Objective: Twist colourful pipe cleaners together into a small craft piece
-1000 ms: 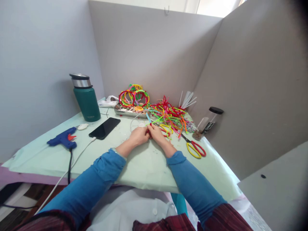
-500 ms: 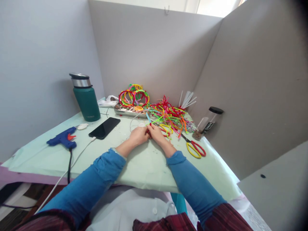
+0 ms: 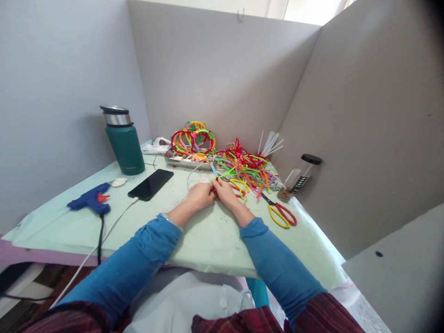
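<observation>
My left hand (image 3: 201, 195) and my right hand (image 3: 225, 193) meet over the middle of the table, fingertips touching. Both are closed on a small red fuzzy piece (image 3: 217, 179), mostly hidden by the fingers. A light blue strip (image 3: 214, 170) rises just beyond the fingertips. Red and yellow scissor handles (image 3: 239, 188) lie beside my right hand. Behind is a heap of colourful pipe cleaners (image 3: 243, 162). To its left, a metal tray (image 3: 189, 163) bears pipe-cleaner rings (image 3: 182, 141) and small pieces.
On the left are a green bottle (image 3: 125, 148), a black phone (image 3: 151, 184) with a white cable and a blue glue gun (image 3: 90, 199). Open scissors (image 3: 280, 215), a clear black-lidded jar (image 3: 300, 178) and white sticks (image 3: 271, 144) are on the right. Grey panels enclose the table.
</observation>
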Demonstrator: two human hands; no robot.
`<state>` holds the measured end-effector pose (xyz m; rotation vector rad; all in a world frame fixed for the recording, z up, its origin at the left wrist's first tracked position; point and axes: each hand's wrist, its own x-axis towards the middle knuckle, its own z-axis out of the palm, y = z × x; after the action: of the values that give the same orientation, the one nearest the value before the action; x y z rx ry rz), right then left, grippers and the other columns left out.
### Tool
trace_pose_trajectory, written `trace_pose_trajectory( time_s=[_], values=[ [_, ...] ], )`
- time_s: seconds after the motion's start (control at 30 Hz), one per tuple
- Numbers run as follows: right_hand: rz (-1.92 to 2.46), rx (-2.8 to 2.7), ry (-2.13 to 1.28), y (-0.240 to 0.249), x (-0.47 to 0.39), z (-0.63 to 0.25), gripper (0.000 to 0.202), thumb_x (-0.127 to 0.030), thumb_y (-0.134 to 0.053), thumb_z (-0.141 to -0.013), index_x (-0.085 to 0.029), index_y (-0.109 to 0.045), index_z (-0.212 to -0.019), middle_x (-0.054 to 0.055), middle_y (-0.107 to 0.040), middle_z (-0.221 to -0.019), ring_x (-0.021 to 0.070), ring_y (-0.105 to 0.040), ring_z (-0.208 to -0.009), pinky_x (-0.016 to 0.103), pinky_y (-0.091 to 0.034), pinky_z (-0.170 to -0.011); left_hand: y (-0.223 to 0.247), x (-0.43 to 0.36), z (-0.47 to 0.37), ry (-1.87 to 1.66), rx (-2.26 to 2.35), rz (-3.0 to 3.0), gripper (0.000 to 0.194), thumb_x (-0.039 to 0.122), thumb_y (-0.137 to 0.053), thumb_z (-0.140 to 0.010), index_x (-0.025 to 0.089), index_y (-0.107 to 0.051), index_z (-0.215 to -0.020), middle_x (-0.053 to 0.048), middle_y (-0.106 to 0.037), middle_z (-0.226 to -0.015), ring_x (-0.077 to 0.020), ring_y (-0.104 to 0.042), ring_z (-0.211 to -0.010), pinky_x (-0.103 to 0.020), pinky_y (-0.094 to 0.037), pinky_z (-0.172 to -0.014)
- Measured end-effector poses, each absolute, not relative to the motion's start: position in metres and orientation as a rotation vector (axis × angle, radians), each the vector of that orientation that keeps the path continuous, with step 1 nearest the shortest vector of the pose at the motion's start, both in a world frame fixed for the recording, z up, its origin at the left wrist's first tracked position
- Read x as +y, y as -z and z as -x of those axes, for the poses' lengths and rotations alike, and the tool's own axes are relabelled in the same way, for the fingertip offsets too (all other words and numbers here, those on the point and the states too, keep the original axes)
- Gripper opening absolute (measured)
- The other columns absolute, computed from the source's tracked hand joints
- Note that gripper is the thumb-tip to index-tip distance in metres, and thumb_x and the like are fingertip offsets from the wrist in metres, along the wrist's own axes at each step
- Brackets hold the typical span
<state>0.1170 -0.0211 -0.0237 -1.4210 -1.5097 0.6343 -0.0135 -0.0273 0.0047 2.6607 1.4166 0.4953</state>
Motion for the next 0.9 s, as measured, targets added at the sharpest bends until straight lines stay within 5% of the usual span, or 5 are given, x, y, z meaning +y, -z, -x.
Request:
trace_pose_trajectory(
  time_s=[0.9],
  values=[
    [1.392,-1.474,-0.711,0.0230,-0.0224,-0.1162,0.030,-0.040,-0.041,-0.083,-0.018,-0.046,-0.064,-0.003,-0.048,-0.050,0.0102,-0.047,-0.045,0.022,-0.035,-0.045,-0.0048,-0.0270,0.0137,-0.514,1.380,-2.659,0.027,0.027,-0.041,-0.080,0.020,-0.063,-0.096,-0.007,-0.067,-0.090,-0.0193,-0.061,-0.083,-0.026,-0.043,-0.070]
  ],
)
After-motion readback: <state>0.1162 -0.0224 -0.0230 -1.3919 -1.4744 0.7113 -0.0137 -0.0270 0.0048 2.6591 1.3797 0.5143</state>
